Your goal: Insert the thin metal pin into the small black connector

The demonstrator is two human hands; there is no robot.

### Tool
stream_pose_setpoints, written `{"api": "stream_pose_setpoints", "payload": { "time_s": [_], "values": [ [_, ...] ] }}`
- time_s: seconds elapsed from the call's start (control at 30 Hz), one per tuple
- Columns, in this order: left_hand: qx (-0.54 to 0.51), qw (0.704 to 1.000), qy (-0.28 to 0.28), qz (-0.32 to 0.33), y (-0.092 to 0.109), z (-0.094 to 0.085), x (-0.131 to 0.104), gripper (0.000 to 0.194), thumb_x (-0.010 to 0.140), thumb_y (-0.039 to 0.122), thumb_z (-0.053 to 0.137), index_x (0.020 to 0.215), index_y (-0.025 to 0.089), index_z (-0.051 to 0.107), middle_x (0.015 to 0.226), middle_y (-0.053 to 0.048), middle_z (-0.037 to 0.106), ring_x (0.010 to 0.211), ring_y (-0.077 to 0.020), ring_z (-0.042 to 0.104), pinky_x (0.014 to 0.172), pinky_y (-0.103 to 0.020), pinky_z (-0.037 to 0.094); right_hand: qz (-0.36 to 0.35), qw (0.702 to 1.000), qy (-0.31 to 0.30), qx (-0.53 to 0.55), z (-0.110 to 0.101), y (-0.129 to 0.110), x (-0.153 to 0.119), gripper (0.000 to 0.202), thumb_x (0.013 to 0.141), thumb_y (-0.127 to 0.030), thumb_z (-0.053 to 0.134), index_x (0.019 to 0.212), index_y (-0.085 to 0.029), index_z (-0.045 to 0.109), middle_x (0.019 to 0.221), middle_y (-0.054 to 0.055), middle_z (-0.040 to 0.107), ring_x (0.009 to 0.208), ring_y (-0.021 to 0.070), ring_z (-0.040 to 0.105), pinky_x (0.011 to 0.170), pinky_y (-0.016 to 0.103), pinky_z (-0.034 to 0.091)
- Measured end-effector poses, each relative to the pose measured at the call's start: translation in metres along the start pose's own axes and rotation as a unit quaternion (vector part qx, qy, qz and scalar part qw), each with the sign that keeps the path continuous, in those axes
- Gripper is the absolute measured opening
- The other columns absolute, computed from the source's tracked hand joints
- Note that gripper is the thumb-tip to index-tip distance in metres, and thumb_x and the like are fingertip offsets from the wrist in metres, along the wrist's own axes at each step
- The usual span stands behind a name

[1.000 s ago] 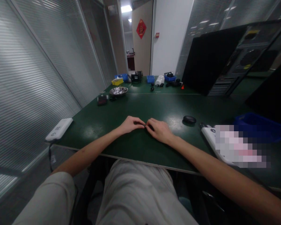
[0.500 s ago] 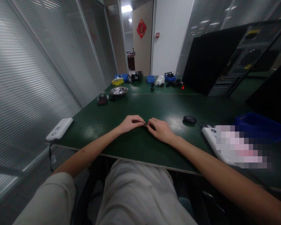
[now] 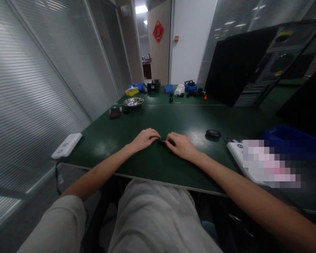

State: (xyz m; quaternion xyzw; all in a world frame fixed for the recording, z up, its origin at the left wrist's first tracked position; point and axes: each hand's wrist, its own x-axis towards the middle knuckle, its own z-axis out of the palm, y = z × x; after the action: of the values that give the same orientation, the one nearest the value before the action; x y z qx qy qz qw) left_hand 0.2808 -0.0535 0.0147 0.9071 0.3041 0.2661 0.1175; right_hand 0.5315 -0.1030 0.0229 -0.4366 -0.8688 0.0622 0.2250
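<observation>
My right hand [image 3: 181,144] rests on the green tabletop [image 3: 137,175], thumb and fingertips pinching a small, dark, slim piece [image 3: 161,142] that points left. What kind of piece it is, I cannot make out. Just left of its free end is my left hand [image 3: 145,138], palm down, with thumb and fingers drawn together in a pinch close above the table. Anything between those left fingertips is hidden or too small to name. A narrow gap separates the two hands. Right of my right hand lies a black oval object [image 3: 213,134], like a mouse or small case.
A white device [image 3: 66,145] sits at the left edge, a cable hanging from it. To the right are another white device [image 3: 243,163], partly blurred out, and a blue tray [image 3: 292,138]. Farther back stand a metal dish [image 3: 133,102], small bins and a computer case [image 3: 239,66].
My left fingertips have moved slightly left and up, away from the right hand's fingertips. More of the dark piece in my right hand now shows.
</observation>
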Motion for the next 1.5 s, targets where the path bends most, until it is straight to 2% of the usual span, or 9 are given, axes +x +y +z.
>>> {"api": "stream_pose_setpoints", "payload": {
  "time_s": [0.23,0.63,0.73,0.87,0.97,1.07,1.17,1.37,1.5],
  "values": [
    [-0.064,0.997,-0.034,0.027,0.019,-0.007,-0.001,0.025,0.095,0.033,0.067,0.117,0.023,0.073,0.12,-0.009,0.07,0.117,-0.0231,0.061,0.104,-0.04,0.048,0.004,1.0,0.003,0.009,-0.001,0.002,-0.001,0.017,0.102,-0.036,0.052,0.098,-0.024,0.062,0.096,0.002,0.065,0.08,0.0164,0.059,0.067,0.028,0.034],
    [-0.019,0.999,-0.045,-0.015,0.006,-0.006,-0.003,0.029,0.099,0.033,0.06,0.124,0.023,0.069,0.118,-0.009,0.07,0.111,-0.0213,0.064,0.1,-0.036,0.05,0.009,1.0,-0.002,0.006,-0.002,0.003,-0.001,0.017,0.102,-0.036,0.052,0.098,-0.023,0.062,0.095,0.002,0.065,0.08,0.0165,0.059,0.066,0.028,0.034],
    [0.021,0.999,-0.033,-0.036,-0.019,-0.017,-0.008,0.034,0.1,0.032,0.056,0.131,0.023,0.066,0.125,-0.009,0.069,0.115,-0.0218,0.062,0.103,-0.038,0.048,0.01,1.0,-0.002,0.006,-0.002,0.004,-0.002,0.017,0.102,-0.036,0.052,0.097,-0.023,0.062,0.096,0.002,0.065,0.081,0.0167,0.059,0.066,0.028,0.034],
    [0.127,0.976,0.006,-0.176,-0.087,-0.06,-0.038,0.034,0.1,0.03,0.051,0.128,0.021,0.068,0.128,-0.009,0.068,0.121,-0.0239,0.06,0.11,-0.04,0.043,0.01,1.0,-0.004,0.01,-0.004,0.004,-0.002,0.018,0.102,-0.037,0.052,0.098,-0.023,0.063,0.098,0.003,0.066,0.082,0.0167,0.059,0.066,0.028,0.034],
    [0.229,0.919,0.048,-0.317,-0.139,-0.102,-0.08,0.035,0.098,0.027,0.05,0.124,0.016,0.071,0.129,-0.013,0.068,0.123,-0.0267,0.059,0.113,-0.039,0.04,0.009,1.0,-0.005,0.014,-0.005,0.004,-0.003,0.018,0.102,-0.037,0.052,0.098,-0.023,0.063,0.099,0.003,0.066,0.081,0.0167,0.059,0.067,0.028,0.034],
    [0.284,0.849,0.084,-0.437,-0.173,-0.131,-0.118,0.038,0.095,0.028,0.051,0.125,0.015,0.07,0.127,-0.015,0.07,0.121,-0.0296,0.061,0.108,-0.04,0.043,0.008,1.0,-0.003,0.014,-0.005,0.004,-0.003,0.018,0.102,-0.037,0.052,0.098,-0.023,0.063,0.097,0.003,0.066,0.081,0.0168,0.059,0.067,0.028,0.035],
    [0.278,0.819,0.113,-0.49,-0.187,-0.14,-0.135,0.04,0.095,0.03,0.05,0.126,0.013,0.071,0.124,-0.015,0.071,0.118,-0.0308,0.063,0.105,-0.04,0.046,0.008,1.0,-0.002,0.013,-0.004,0.004,-0.002,0.018,0.103,-0.037,0.052,0.097,-0.023,0.062,0.097,0.003,0.066,0.081,0.017,0.06,0.067,0.028,0.035],
    [0.281,0.812,0.168,-0.484,-0.184,-0.137,-0.132,0.041,0.093,0.025,0.051,0.127,0.011,0.069,0.125,-0.016,0.07,0.116,-0.0285,0.063,0.106,-0.039,0.045,0.009,1.0,-0.006,0.019,-0.003,0.004,-0.002,0.019,0.102,-0.037,0.052,0.097,-0.023,0.062,0.097,0.003,0.066,0.081,0.0168,0.06,0.068,0.029,0.036],
    [0.292,0.812,0.163,-0.479,-0.18,-0.138,-0.132,0.037,0.095,0.025,0.049,0.122,0.012,0.072,0.122,-0.015,0.07,0.113,-0.0274,0.063,0.105,-0.037,0.045,0.009,1.0,-0.006,0.021,-0.003,0.004,-0.002,0.018,0.102,-0.037,0.052,0.096,-0.023,0.062,0.096,0.002,0.065,0.08,0.0163,0.059,0.068,0.028,0.036]
  ]
}}
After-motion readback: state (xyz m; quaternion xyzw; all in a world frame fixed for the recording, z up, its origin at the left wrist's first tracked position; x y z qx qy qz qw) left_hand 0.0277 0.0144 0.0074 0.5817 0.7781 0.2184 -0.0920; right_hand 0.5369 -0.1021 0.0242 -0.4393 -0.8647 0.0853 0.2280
